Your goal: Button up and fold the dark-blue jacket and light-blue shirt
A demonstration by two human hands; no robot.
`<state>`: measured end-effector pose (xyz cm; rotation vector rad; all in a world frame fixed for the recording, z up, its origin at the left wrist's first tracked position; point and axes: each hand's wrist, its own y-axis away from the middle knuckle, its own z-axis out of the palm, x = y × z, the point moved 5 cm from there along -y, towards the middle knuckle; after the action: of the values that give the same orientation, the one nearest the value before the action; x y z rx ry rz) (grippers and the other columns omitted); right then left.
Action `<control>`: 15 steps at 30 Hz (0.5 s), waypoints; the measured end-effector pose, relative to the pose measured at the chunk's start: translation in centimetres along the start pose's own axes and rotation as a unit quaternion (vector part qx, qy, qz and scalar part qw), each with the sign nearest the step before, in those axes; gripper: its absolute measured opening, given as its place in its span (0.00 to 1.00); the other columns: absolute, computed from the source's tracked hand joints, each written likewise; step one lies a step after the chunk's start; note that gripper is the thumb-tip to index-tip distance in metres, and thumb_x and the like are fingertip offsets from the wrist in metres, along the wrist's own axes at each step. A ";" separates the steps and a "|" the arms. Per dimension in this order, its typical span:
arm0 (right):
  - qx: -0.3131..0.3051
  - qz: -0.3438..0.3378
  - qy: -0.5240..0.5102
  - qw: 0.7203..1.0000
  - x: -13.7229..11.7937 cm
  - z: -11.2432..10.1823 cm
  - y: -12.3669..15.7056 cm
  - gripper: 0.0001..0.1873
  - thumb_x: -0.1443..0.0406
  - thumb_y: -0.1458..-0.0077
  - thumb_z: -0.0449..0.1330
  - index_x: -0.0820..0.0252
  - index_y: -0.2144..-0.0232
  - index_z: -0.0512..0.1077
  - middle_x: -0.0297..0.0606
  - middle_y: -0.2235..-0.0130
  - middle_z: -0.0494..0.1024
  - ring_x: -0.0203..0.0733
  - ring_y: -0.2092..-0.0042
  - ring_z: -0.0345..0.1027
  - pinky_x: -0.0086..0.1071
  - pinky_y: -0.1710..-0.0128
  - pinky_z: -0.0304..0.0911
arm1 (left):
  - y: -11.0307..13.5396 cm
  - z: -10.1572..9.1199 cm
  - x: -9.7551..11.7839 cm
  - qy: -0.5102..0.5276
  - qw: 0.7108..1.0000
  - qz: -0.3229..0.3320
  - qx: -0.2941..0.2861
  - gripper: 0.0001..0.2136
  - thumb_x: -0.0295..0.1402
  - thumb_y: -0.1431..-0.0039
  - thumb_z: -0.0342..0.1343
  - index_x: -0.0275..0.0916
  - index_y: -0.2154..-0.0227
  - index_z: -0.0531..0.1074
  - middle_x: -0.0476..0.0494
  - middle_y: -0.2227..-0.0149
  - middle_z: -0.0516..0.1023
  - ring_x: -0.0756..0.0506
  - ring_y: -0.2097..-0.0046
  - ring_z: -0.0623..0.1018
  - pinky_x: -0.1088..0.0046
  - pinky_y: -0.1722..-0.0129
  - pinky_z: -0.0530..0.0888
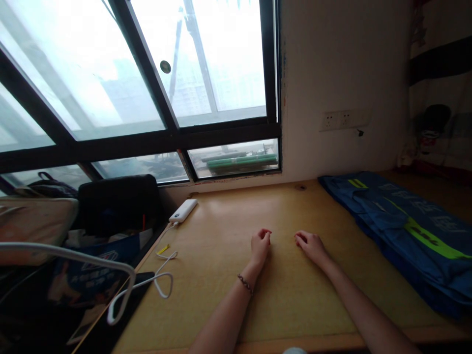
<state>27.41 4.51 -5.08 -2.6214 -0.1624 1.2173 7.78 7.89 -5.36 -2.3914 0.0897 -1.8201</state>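
Note:
My left hand rests on its side on the wooden table, its fingers curled in and closed. Facing it, a short gap away, my right hand also lies on the tabletop with bent fingers drawn together. I see nothing held in either one. A beaded bracelet circles my left wrist. To the right of my right hand lie folded blue garments with bright yellow-green strips. Left of my left hand, a white power bank with a plugged-in white cable sits near the table's left edge.
Dark-framed windows fill the wall behind the table. A wall socket panel is at the right. Beyond the table's left edge stand a black bag and other piled items. The white cable loops over that edge, close to the camera.

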 end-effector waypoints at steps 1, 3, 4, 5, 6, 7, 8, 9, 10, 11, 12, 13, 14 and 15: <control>-0.001 0.000 0.001 1.000 0.0 0.0 0.0 0.14 0.62 0.50 0.47 0.59 0.73 0.71 0.35 0.77 0.73 0.37 0.73 0.66 0.28 0.71 0.55 | 0.0 0.0 0.0 -0.003 1.000 0.000 -0.001 0.10 0.34 0.52 0.47 0.34 0.73 0.71 0.53 0.85 0.63 0.53 0.81 0.63 0.78 0.80 0.58; -0.003 -0.001 0.001 1.000 0.0 0.0 0.0 0.14 0.62 0.50 0.48 0.59 0.73 0.71 0.35 0.76 0.73 0.37 0.72 0.66 0.28 0.71 0.56 | 0.0 0.0 0.1 -0.007 1.000 0.002 -0.003 0.11 0.34 0.52 0.47 0.34 0.73 0.71 0.53 0.85 0.63 0.53 0.81 0.64 0.78 0.80 0.58; -0.004 0.000 0.001 1.000 0.0 0.0 -0.1 0.14 0.62 0.50 0.47 0.60 0.73 0.71 0.35 0.76 0.73 0.37 0.72 0.66 0.28 0.70 0.56 | 0.0 0.0 0.1 -0.008 1.000 0.002 -0.004 0.11 0.34 0.52 0.46 0.34 0.73 0.71 0.53 0.85 0.63 0.53 0.81 0.64 0.78 0.79 0.58; -0.005 0.000 0.001 1.000 0.0 0.1 -0.1 0.14 0.62 0.51 0.47 0.60 0.73 0.71 0.35 0.76 0.73 0.37 0.72 0.66 0.28 0.70 0.56 | 0.0 0.0 0.1 -0.009 1.000 0.003 -0.006 0.11 0.34 0.52 0.46 0.34 0.73 0.71 0.53 0.85 0.63 0.53 0.80 0.64 0.78 0.79 0.59; -0.006 0.001 0.001 1.000 0.0 0.1 -0.1 0.14 0.62 0.50 0.47 0.60 0.72 0.71 0.35 0.76 0.73 0.37 0.72 0.66 0.28 0.70 0.56 | 0.0 0.0 0.1 -0.011 1.000 0.003 -0.006 0.11 0.34 0.52 0.46 0.34 0.73 0.71 0.53 0.85 0.63 0.53 0.80 0.64 0.78 0.79 0.59; -0.007 0.001 0.001 1.000 0.1 0.1 -0.1 0.14 0.62 0.50 0.47 0.60 0.72 0.71 0.35 0.76 0.73 0.37 0.72 0.66 0.28 0.70 0.56 | 0.1 0.0 0.1 -0.012 1.000 0.004 -0.007 0.11 0.34 0.52 0.46 0.34 0.73 0.71 0.53 0.85 0.63 0.53 0.80 0.64 0.78 0.79 0.59; -0.007 0.002 0.001 1.000 0.0 0.1 -0.1 0.14 0.62 0.50 0.47 0.60 0.72 0.71 0.35 0.76 0.73 0.37 0.72 0.66 0.28 0.70 0.56 | 0.1 0.0 0.1 -0.014 1.000 0.006 -0.006 0.11 0.34 0.52 0.46 0.34 0.73 0.71 0.53 0.85 0.63 0.53 0.80 0.64 0.78 0.79 0.59; -0.008 0.003 0.002 1.000 0.0 0.1 -0.1 0.14 0.62 0.50 0.47 0.60 0.72 0.71 0.35 0.76 0.73 0.37 0.72 0.66 0.28 0.70 0.56 | 0.0 0.1 0.1 -0.016 1.000 0.008 -0.006 0.10 0.34 0.52 0.46 0.34 0.73 0.71 0.53 0.85 0.63 0.53 0.80 0.64 0.78 0.79 0.59; -0.008 0.002 0.002 1.000 0.0 0.1 -0.1 0.14 0.62 0.51 0.47 0.60 0.73 0.71 0.35 0.76 0.73 0.37 0.72 0.66 0.28 0.70 0.56 | 0.0 0.1 0.1 -0.017 1.000 0.010 -0.005 0.10 0.34 0.52 0.46 0.35 0.73 0.71 0.53 0.85 0.63 0.53 0.80 0.64 0.78 0.79 0.59; -0.009 0.002 0.002 1.000 0.0 0.1 0.0 0.14 0.62 0.51 0.47 0.60 0.73 0.71 0.35 0.76 0.73 0.37 0.72 0.66 0.28 0.70 0.56 | 0.0 0.1 0.1 -0.018 1.000 0.011 -0.005 0.10 0.34 0.52 0.46 0.35 0.73 0.71 0.53 0.85 0.63 0.53 0.80 0.64 0.78 0.78 0.59; -0.009 0.003 0.002 1.000 -0.1 0.0 0.0 0.14 0.62 0.51 0.47 0.60 0.73 0.71 0.35 0.76 0.73 0.37 0.72 0.66 0.28 0.70 0.56 | 0.0 0.1 0.1 -0.019 1.000 0.011 -0.005 0.10 0.34 0.52 0.46 0.35 0.73 0.71 0.53 0.85 0.63 0.53 0.80 0.64 0.78 0.78 0.59; -0.009 0.004 0.001 1.000 -0.1 0.0 0.0 0.14 0.62 0.51 0.47 0.60 0.72 0.71 0.35 0.76 0.73 0.38 0.72 0.66 0.28 0.70 0.57 | 0.0 0.1 0.0 -0.020 1.000 0.010 -0.005 0.10 0.34 0.52 0.46 0.35 0.73 0.71 0.53 0.85 0.63 0.53 0.80 0.65 0.78 0.78 0.59; -0.009 0.006 0.001 1.000 -0.1 0.0 0.0 0.14 0.62 0.51 0.47 0.60 0.72 0.71 0.36 0.76 0.73 0.38 0.72 0.66 0.28 0.70 0.57 | 0.0 0.1 0.0 -0.022 1.000 0.009 -0.005 0.10 0.34 0.52 0.46 0.35 0.73 0.71 0.53 0.85 0.63 0.53 0.80 0.65 0.78 0.78 0.59; -0.010 0.008 0.001 1.000 -0.1 0.0 0.0 0.14 0.62 0.51 0.47 0.60 0.72 0.72 0.36 0.76 0.73 0.38 0.72 0.66 0.29 0.70 0.57 | 0.0 0.1 0.0 -0.023 1.000 0.008 -0.005 0.11 0.34 0.52 0.46 0.35 0.73 0.71 0.52 0.85 0.64 0.52 0.80 0.65 0.78 0.78 0.59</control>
<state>27.35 4.50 -4.95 -2.6462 -0.1536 1.2245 7.86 7.92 -5.41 -2.4315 0.1134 -1.7607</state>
